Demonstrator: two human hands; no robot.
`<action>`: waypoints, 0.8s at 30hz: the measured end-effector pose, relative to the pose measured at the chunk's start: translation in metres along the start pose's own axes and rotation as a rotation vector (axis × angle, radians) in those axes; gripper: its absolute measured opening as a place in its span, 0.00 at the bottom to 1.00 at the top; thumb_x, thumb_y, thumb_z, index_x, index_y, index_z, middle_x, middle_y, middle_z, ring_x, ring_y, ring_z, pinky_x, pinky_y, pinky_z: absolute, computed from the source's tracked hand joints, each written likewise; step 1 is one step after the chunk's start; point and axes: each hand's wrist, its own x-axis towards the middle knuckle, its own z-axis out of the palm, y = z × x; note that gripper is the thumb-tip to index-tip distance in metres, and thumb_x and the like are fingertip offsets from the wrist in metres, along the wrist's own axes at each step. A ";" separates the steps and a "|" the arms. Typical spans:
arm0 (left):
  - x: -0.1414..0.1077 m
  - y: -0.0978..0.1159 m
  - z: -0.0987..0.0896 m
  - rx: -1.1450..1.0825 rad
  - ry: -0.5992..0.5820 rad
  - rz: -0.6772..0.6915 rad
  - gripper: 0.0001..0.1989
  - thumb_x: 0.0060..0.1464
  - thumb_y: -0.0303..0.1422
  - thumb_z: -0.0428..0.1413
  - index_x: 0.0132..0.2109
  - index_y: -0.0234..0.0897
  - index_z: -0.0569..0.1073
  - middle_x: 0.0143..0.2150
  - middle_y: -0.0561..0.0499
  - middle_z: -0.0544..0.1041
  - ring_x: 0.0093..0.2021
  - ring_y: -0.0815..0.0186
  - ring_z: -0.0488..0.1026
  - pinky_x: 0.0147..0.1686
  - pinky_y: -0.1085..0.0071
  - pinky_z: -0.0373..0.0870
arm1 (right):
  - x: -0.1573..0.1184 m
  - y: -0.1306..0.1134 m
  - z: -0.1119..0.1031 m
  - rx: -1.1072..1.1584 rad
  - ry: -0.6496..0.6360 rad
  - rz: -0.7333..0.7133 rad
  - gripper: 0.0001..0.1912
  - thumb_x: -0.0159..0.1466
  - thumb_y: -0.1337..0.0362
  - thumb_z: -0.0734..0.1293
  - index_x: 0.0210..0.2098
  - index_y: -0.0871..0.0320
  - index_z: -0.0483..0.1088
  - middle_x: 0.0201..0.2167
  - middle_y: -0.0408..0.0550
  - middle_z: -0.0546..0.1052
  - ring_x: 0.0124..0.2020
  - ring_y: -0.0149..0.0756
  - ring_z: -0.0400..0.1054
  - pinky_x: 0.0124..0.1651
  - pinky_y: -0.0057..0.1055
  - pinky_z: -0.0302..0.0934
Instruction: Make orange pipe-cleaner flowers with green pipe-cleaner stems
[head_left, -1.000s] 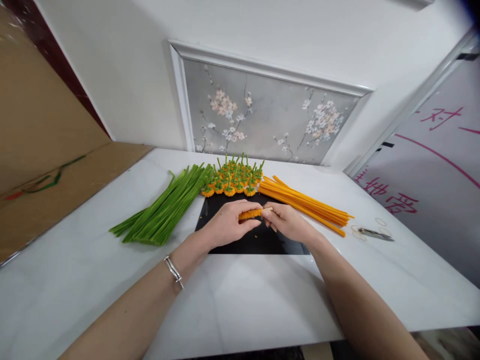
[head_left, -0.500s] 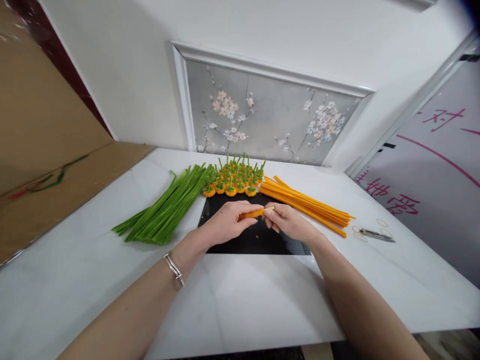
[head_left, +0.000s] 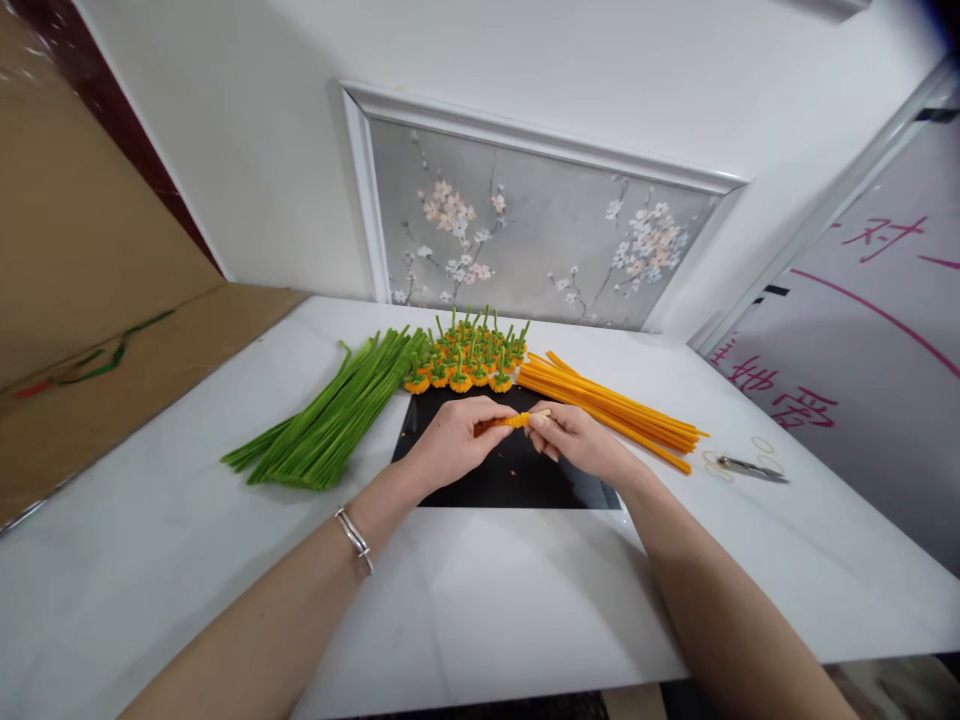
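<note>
Over a black mat [head_left: 487, 490], my left hand [head_left: 456, 440] is closed, its thumb and fingers pinching an orange pipe cleaner [head_left: 517, 420]. The pipe cleaner looks wound in a coil around a thin pale stick [head_left: 544, 412]. My right hand [head_left: 574, 436] is closed on the stick's right end, fingers curled under it. Most of the stick is hidden by the coil and my fingers. Behind the hands stand several small orange pumpkins [head_left: 460, 382] with green stems, made of pipe cleaners.
A bundle of green pipe cleaners [head_left: 337, 415] lies to the left, and orange pipe cleaners [head_left: 615, 405] lie to the right. Scissors [head_left: 752, 469] rest farther right beside thin pale loops [head_left: 763, 445]. Cardboard [head_left: 247, 315] borders the white table [head_left: 480, 610] on the left.
My left fingers have closed in more tightly on the orange coil, and the left wrist has shifted slightly right. My right hand keeps its grip on the stick.
</note>
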 end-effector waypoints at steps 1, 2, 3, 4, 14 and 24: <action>0.000 0.000 0.000 0.013 0.012 0.015 0.10 0.56 0.27 0.53 0.42 0.36 0.78 0.37 0.49 0.79 0.35 0.67 0.75 0.36 0.74 0.70 | 0.000 0.000 0.000 0.004 0.001 0.003 0.20 0.66 0.48 0.57 0.30 0.58 0.62 0.22 0.39 0.66 0.19 0.25 0.58 0.24 0.25 0.55; 0.000 0.000 0.000 0.022 0.022 0.028 0.10 0.56 0.26 0.53 0.41 0.36 0.78 0.37 0.48 0.79 0.35 0.67 0.75 0.36 0.73 0.71 | 0.000 0.000 0.000 0.005 0.003 0.003 0.20 0.66 0.48 0.57 0.30 0.58 0.62 0.22 0.39 0.66 0.19 0.25 0.58 0.24 0.25 0.55; 0.000 0.001 0.001 0.025 0.032 0.040 0.10 0.56 0.26 0.53 0.41 0.36 0.78 0.36 0.48 0.79 0.35 0.67 0.75 0.36 0.73 0.71 | 0.000 -0.001 0.000 0.004 0.006 0.000 0.20 0.66 0.47 0.57 0.30 0.58 0.62 0.22 0.40 0.66 0.20 0.25 0.58 0.24 0.25 0.55; 0.000 0.001 0.001 0.023 0.042 0.047 0.10 0.56 0.26 0.53 0.41 0.36 0.78 0.36 0.48 0.79 0.35 0.67 0.75 0.36 0.73 0.71 | 0.000 -0.001 0.000 0.001 0.008 -0.004 0.20 0.66 0.47 0.57 0.30 0.58 0.62 0.22 0.40 0.66 0.20 0.26 0.58 0.24 0.25 0.55; 0.001 0.003 -0.001 0.023 0.006 0.019 0.10 0.56 0.25 0.53 0.42 0.37 0.78 0.37 0.49 0.78 0.36 0.67 0.75 0.37 0.73 0.71 | 0.000 -0.001 0.001 0.024 -0.016 0.000 0.20 0.66 0.48 0.57 0.30 0.58 0.62 0.22 0.39 0.65 0.20 0.25 0.58 0.24 0.25 0.55; 0.002 -0.008 0.001 0.043 0.038 -0.084 0.11 0.58 0.30 0.53 0.45 0.37 0.78 0.42 0.48 0.80 0.40 0.64 0.76 0.42 0.70 0.71 | -0.001 0.001 0.007 -0.146 -0.082 0.023 0.15 0.68 0.56 0.56 0.31 0.57 0.65 0.23 0.40 0.69 0.21 0.26 0.60 0.26 0.25 0.56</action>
